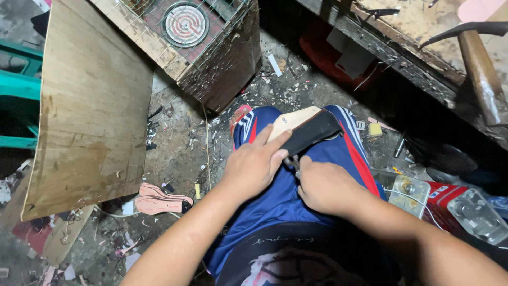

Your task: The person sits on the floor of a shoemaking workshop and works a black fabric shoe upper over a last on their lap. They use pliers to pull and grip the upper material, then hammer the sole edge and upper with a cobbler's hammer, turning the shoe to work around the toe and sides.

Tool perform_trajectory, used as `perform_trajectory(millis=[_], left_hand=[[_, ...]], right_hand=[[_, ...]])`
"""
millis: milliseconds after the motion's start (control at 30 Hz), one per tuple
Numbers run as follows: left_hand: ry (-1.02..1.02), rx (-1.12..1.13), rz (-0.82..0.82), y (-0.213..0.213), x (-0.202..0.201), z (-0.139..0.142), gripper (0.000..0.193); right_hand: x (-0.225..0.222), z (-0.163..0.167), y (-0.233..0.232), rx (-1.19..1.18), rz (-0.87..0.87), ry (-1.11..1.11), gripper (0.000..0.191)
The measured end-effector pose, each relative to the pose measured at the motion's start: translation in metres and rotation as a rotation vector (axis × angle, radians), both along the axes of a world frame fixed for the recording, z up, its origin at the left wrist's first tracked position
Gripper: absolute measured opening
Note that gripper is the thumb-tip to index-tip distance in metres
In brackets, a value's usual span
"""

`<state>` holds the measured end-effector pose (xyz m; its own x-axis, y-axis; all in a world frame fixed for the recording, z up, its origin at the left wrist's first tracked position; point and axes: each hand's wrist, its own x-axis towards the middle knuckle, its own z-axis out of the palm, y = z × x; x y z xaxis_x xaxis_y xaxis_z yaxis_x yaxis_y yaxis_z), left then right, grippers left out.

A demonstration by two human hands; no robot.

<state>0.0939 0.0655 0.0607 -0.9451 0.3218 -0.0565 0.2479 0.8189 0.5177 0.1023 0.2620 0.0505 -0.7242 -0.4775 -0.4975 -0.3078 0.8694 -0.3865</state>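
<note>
A tan shoe sole (296, 117) with a black upper piece (312, 132) over it rests on my lap, across my blue shorts (338, 153). My left hand (254, 164) presses on the black piece, fingers stretched along it. Beside it, my right hand (324, 185) is closed around a small metal tool (292, 161) whose tip meets the near end of the black piece. Most of the tool is hidden in my fist.
A bent plywood sheet (90, 106) leans at the left. A wooden box with a wire grid (201, 42) stands ahead. A hammer (476, 58) lies on the workbench at the right. Pink insole cutouts (159, 200) and scraps litter the floor. Clear plastic containers (476, 212) sit at my right.
</note>
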Motion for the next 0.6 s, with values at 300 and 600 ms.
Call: perform_trajectory(millis=[300,600], left_hand=[[0.040,0.016,-0.024,0.006,-0.005,-0.002,0.044],[-0.106,-0.086,-0.023,0.018,-0.013,0.004,0.048]], right_hand=[[-0.016,0.014,0.021,-0.088,-0.053,0.213,0.033],[-0.005,0.017,0.013,0.035,-0.105,-0.011,0.027]])
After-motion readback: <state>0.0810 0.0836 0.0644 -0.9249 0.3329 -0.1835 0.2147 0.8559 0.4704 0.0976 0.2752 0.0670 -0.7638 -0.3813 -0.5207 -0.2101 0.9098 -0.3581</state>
